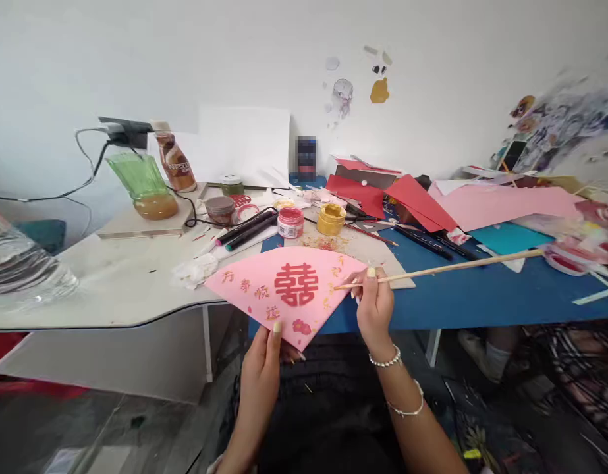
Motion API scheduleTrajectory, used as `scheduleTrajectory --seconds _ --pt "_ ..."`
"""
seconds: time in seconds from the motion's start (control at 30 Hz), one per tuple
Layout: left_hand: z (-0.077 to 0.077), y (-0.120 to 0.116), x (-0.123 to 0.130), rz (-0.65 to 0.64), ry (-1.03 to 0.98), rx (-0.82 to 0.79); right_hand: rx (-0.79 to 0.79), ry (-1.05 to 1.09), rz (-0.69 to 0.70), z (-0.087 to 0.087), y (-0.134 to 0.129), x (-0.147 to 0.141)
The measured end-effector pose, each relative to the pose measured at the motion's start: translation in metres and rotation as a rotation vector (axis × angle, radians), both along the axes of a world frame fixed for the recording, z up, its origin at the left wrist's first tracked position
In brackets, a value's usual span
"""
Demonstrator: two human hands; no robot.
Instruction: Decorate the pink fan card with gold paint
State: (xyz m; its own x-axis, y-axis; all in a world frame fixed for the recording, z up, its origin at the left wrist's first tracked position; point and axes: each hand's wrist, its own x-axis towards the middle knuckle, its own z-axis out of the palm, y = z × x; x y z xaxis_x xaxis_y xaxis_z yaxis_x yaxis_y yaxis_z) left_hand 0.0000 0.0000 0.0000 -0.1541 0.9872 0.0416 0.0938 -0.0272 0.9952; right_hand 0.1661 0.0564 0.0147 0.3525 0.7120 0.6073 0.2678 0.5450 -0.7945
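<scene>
A pink fan-shaped paper (264, 266) bears a large red double character, smaller gold and red characters at its left, gold marks along its right side and a red flower near its lower point. My left hand (265, 362) pinches the paper's lower edge, thumb on top. Closed around a long thin wooden stick (462, 265) is my right hand (375, 303), its fingers at the paper's right edge. The stick's left tip lies over the gold marks; whether it touches the paper I cannot tell. Open jars of red paint (290, 222) and yellow paint (331, 219) stand behind the paper.
Black markers (249, 229) lie left of the jars. A green cup (148, 187) and a bottle (175, 158) stand at the back left. Red paper sheets (422, 203), pink paper (506, 205) and pens cover the right part of the blue table (432, 306).
</scene>
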Motion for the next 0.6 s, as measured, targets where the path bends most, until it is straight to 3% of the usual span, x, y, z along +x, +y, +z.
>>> scheduleTrajectory --seconds 0.6 --pt "-0.003 0.0007 0.0002 -0.009 -0.048 -0.013 -0.019 -0.074 -0.025 -0.0022 0.0018 0.003"
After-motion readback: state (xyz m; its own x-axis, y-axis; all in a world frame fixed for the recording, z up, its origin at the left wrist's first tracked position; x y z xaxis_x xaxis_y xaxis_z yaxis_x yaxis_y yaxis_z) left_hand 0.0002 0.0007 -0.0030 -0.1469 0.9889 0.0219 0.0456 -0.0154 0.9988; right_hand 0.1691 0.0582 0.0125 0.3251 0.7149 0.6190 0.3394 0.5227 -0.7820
